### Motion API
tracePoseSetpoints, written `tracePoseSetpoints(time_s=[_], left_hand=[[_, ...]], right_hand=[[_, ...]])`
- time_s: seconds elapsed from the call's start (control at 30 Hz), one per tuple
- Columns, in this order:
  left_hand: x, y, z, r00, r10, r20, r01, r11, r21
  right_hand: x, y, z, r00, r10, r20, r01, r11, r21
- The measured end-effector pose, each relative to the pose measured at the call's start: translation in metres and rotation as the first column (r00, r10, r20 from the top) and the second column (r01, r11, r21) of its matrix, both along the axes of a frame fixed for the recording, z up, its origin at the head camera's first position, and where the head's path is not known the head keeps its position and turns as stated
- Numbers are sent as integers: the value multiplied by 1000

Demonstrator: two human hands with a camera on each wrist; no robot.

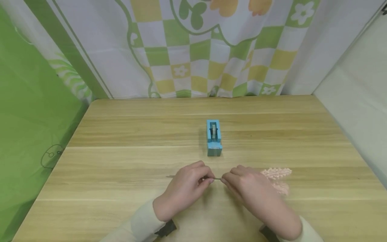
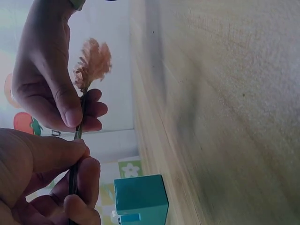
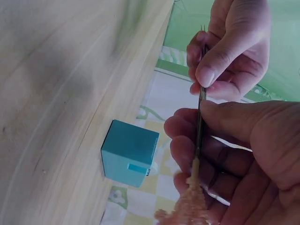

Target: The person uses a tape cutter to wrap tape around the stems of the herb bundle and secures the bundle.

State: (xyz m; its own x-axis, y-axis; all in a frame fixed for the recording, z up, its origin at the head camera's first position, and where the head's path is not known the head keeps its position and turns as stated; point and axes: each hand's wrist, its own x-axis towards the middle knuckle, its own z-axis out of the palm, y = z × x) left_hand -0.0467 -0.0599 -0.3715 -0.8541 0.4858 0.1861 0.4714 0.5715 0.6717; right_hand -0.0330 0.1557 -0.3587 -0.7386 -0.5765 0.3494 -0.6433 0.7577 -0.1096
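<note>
Both hands hold pale pink artificial flowers by their thin dark stems [image 1: 217,178]. My left hand [image 1: 190,183] pinches the stems toward the bare end, whose thin tips [image 3: 203,29] stick out past its fingers in the right wrist view. Closer to the blooms, my right hand [image 1: 254,188] grips the same stems between thumb and fingers. The fluffy flower heads [image 1: 276,173] extend out to the right, beyond that hand. Only a short stretch of stem shows between the two hands, which are held close together above the table.
A blue tape dispenser [image 1: 214,149] with a roll of clear tape stands on the wooden table [image 1: 136,134], just beyond the hands. Behind the table's far edge hangs a checked green, yellow and white curtain [image 1: 199,53]. Green cloth [image 1: 27,101] hangs at the left.
</note>
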Motion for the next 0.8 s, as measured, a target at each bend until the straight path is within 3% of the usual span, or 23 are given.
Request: tracePoseSetpoints(time_s=[0.17,0.4,0.8], left_hand=[[0,1,0,999,-5,35,5,1000,-7],[0,4,1,998,-8,69,13,997,-73],[-1,7,-1,1000,24,-6,-24,998,-65]], right_hand=[[-2,2,2,999,-16,36,17,999,-29],[-2,1,3,999,-31,12,31,1000,0],[-3,0,1,998,-51,36,52,999,-5]])
